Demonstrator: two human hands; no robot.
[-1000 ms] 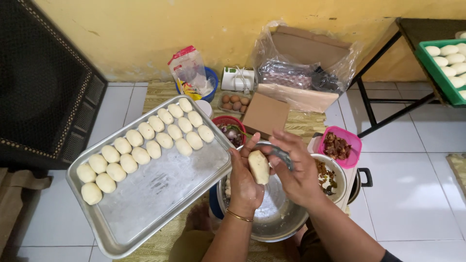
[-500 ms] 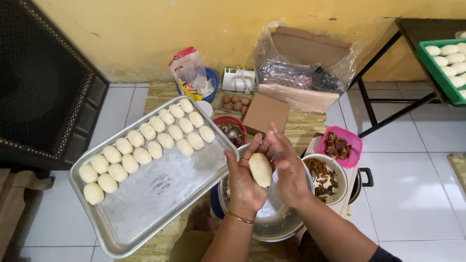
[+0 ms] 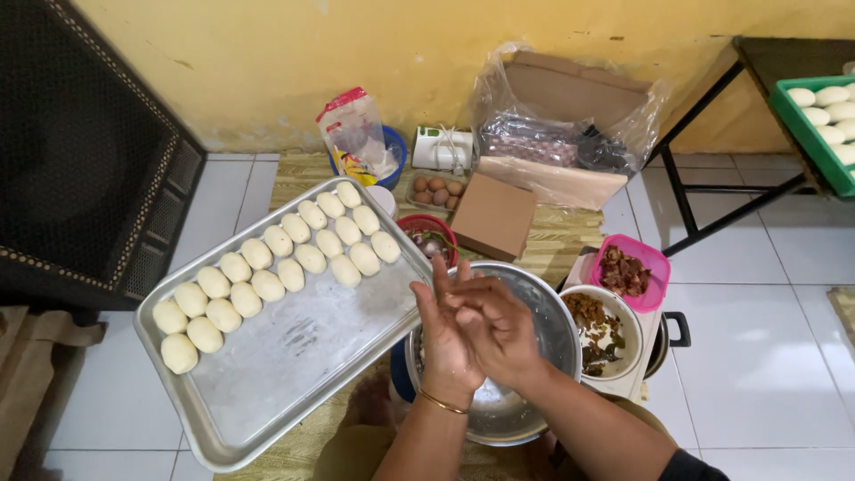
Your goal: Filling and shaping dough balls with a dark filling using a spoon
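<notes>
Both hands press together palm to palm above the metal bowl (image 3: 534, 303): the left hand (image 3: 443, 334) lies under the right hand (image 3: 494, 325). Whether their grip encloses any dough I cannot tell. Just left, a metal tray (image 3: 294, 356) carries rows of dough pieces (image 3: 276, 267) along its far edge.

metal tray (image 3: 294, 356): left of steel bowl (image 3: 552, 330), dough pieces (image 3: 276, 267) in two rows along its far edge. hands (image 3: 472, 330): pressed together over the bowl. filling bowl (image 3: 614, 334): right of steel bowl; square container (image 3: 628, 272) behind it. egg tray (image 3: 435, 189), cardboard box (image 3: 494, 216): behind.
</notes>
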